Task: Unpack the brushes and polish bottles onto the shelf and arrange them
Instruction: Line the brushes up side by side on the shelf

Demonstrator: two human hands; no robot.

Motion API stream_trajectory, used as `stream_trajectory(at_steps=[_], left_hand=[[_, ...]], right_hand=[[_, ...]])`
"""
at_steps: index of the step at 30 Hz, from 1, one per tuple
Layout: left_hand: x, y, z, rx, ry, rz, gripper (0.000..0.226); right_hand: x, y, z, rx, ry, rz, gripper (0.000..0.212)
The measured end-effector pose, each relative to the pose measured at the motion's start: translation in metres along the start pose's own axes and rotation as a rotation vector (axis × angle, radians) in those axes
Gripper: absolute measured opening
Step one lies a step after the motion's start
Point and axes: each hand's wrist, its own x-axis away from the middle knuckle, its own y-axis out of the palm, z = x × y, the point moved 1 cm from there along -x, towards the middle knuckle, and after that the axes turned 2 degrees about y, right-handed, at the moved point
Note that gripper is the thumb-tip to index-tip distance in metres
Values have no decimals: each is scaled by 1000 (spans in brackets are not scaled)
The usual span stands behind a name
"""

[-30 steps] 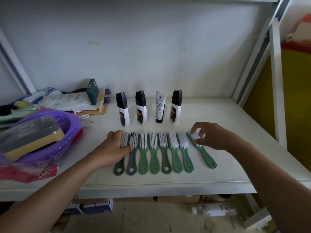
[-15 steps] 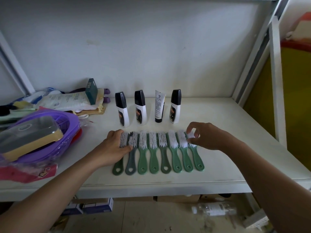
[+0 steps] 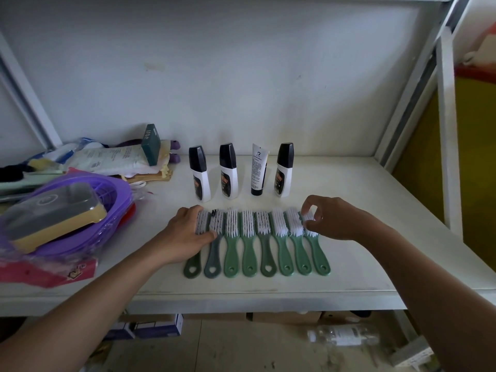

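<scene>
**Operator:** Report the grip.

**Inspector:** The left hand (image 3: 188, 233) holds the leftmost brush (image 3: 192, 268) at its bristle head. Its fingers curl round the outer side and its thumb lies across toward the neck of the next brush. The right hand (image 3: 338, 221) pinches the bristle head of the rightmost brush (image 3: 320, 260) between thumb and forefinger.

**Operator:** Position of the brushes?

**Inspector:** Eight brushes (image 3: 248, 251) lie side by side, bristles up, in one row near the front edge of the shelf (image 3: 362, 237). Their handles point to that edge.

**Operator:** And the bottles?

**Inspector:** Three polish bottles (image 3: 228, 178) with black caps and one tube (image 3: 258, 173) stand upright in a row behind the brushes, toward the back edge. The tube is third from the left. A purple basket (image 3: 120, 191) sits at the shelf's left end.
</scene>
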Motion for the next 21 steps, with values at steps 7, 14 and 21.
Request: stream_trajectory(at_steps=[7, 14, 21], left_hand=[[-3, 0, -4, -10, -28, 7, 79], [-3, -1, 1, -15, -37, -22, 79], [-16, -31, 9, 11, -172, 111, 82]], right_hand=[[1, 1, 0, -19, 5, 6, 26], [-5, -2, 4, -22, 14, -20, 28], [-17, -10, 15, -218, 161, 14, 26]])
